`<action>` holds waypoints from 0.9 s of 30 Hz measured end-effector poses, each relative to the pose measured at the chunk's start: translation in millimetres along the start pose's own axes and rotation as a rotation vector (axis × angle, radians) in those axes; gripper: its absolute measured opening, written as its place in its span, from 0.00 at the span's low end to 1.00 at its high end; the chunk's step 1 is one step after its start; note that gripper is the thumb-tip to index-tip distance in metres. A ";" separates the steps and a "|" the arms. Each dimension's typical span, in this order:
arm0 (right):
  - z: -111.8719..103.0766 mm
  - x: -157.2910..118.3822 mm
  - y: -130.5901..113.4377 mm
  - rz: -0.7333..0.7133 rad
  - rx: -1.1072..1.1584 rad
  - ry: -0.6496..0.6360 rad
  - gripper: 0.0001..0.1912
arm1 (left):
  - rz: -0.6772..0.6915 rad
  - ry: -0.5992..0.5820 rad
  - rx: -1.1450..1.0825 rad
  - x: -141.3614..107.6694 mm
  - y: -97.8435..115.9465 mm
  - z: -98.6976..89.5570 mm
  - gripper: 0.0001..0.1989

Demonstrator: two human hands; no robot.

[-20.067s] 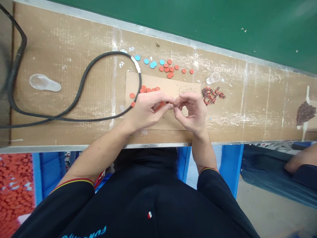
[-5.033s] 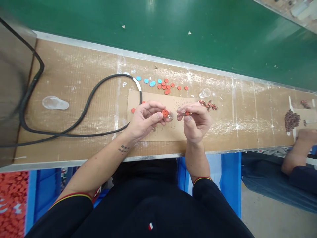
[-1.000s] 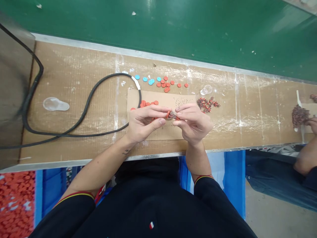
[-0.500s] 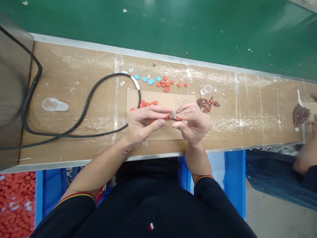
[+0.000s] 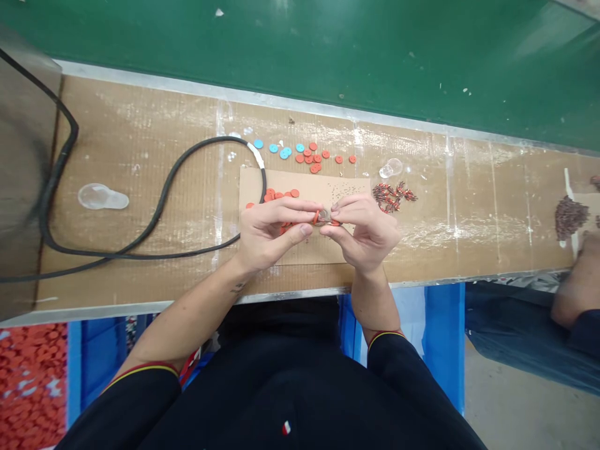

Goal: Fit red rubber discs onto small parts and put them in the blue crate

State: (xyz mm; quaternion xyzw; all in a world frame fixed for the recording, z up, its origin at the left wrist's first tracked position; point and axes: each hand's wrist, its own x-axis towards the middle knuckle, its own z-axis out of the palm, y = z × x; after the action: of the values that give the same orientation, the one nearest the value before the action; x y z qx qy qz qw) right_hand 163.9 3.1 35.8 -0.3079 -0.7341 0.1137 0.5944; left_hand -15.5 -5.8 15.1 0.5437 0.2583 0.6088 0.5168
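Steadiness matters most in this close work, I'd judge — the parts are small and the two hands meet almost fingertip to fingertip. The left hand has its grip pinched on a red disc turned up on edge, while the right hand has its grip closed on a small red-and-dark piece just beside it. Between them shows a greyish bit too small for me to make out. Everything is held above a cardboard sheet laid on the tabletop. I'd keep the disc firm on the left and leave the fine turning to the right fingers, pinching lightly enough to feel any slip. Working over the sheet looks sensible, though the loose discs by the left fingers could hide a dropped part — better to leave them a little more room. The pile of red-and-dark pieces lies handily just beyond the right hand.
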 end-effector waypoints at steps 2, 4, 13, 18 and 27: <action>-0.3 -0.2 0.3 -0.017 0.002 -0.004 0.08 | 0.011 0.007 -0.008 0.0 -0.1 0.8 0.08; -0.7 -0.3 0.9 -0.039 -0.004 -0.005 0.09 | 0.022 0.018 -0.008 -0.3 -0.7 1.4 0.09; 0.4 -0.9 1.4 -0.079 -0.055 -0.008 0.12 | 0.025 0.054 0.015 -1.0 -2.4 3.1 0.09; 0.4 -1.6 0.0 -0.065 -0.066 -0.020 0.18 | -0.046 0.056 0.042 -0.3 0.4 3.6 0.05; 0.1 -1.8 -1.1 -0.075 -0.017 -0.046 0.19 | 0.097 0.063 0.085 0.7 -3.1 2.7 0.10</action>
State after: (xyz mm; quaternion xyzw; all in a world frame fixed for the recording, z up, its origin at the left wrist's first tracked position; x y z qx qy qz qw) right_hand 163.7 1.2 34.9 -0.2823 -0.7595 0.0921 0.5787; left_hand -11.8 -4.8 13.4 0.5575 0.2733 0.6385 0.4548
